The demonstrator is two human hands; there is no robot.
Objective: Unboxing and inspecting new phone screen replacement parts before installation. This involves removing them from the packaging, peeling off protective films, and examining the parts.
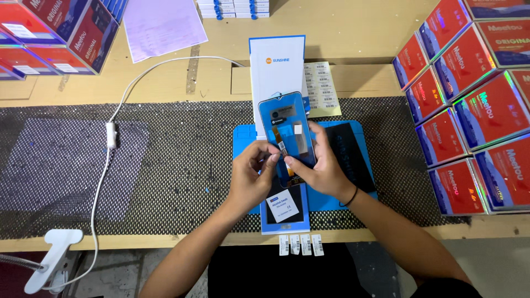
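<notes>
Phone screen panel [288,129] pinched between both hands: left hand [251,179] gripping lower edge, right hand [323,168] clasping its side; glossy, flat, blue-tinted rectangle above blue mat [364,196].

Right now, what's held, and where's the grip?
A phone screen panel, back side up. Right hand grips its lower right edge; left hand pinches the ribbon cable near the middle.

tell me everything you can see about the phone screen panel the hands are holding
The phone screen panel is a thin, dark, glossy rectangle with rounded corners and a blue-tinted edge, its back facing up. An orange flex ribbon, a small white patch and a dark round-marked label sit on it. It is held tilted above the blue work mat. The right hand grips its lower right edge; the left hand pinches at the ribbon's end.
</notes>
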